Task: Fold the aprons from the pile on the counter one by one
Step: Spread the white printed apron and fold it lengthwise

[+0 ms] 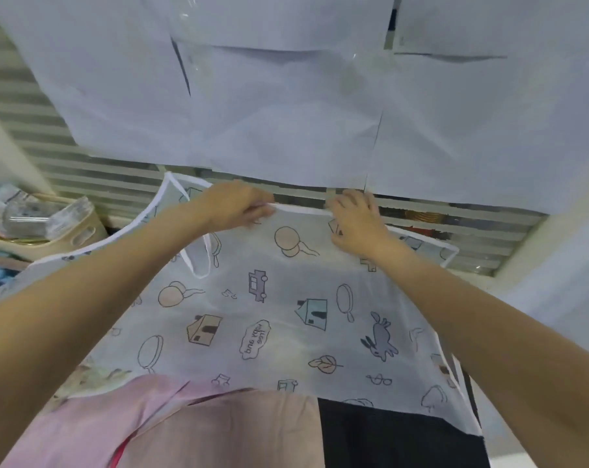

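A thin white apron (286, 319) printed with houses, cars, rabbits and balloons lies spread flat on the counter in front of me. My left hand (234, 206) pinches its white-bound top edge at the far side, fingers curled over the hem. My right hand (357, 219) grips the same edge a little to the right, thumb under the cloth. A white neck loop (198, 256) lies on the apron below my left hand. A pink apron (93, 423) and a beige one (239, 430) lie under its near edge, beside a black one (394, 437).
Sheets of white paper (286, 106) cover a window with horizontal blinds (93, 177) behind the counter. A beige basket (59, 238) with clear plastic items stands at the left. A white wall edge (556, 265) closes the right side.
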The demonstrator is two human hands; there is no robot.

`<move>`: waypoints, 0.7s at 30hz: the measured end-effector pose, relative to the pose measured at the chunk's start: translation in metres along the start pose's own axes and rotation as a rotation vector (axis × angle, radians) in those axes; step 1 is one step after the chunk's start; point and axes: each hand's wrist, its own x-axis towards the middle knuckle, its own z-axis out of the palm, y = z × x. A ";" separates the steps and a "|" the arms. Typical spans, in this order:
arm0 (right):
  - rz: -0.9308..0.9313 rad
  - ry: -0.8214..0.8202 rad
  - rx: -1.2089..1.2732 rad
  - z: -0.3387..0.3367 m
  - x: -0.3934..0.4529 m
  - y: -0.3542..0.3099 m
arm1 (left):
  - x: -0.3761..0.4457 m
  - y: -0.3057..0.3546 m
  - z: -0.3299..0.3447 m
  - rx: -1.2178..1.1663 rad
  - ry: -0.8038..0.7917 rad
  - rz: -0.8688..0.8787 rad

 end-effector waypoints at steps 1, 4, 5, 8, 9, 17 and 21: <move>-0.003 -0.073 -0.001 -0.011 0.001 -0.002 | -0.004 0.002 -0.006 0.009 0.008 0.008; 0.005 -0.163 0.117 -0.050 -0.014 -0.020 | -0.037 0.004 -0.034 0.040 -0.005 0.018; 0.020 -0.135 0.136 -0.066 -0.023 -0.028 | -0.054 0.001 -0.046 0.045 -0.045 0.007; 0.084 -0.007 0.163 -0.111 -0.054 -0.044 | -0.098 -0.008 -0.074 0.123 -0.125 -0.094; 0.104 0.010 0.163 -0.126 -0.065 -0.051 | -0.112 -0.011 -0.082 0.144 -0.118 -0.129; 0.407 -0.752 0.169 -0.172 -0.162 -0.126 | -0.235 0.021 -0.109 -0.098 -0.440 0.035; 0.484 -1.125 -0.046 -0.138 -0.207 -0.157 | -0.274 0.053 -0.051 -0.121 -0.682 0.113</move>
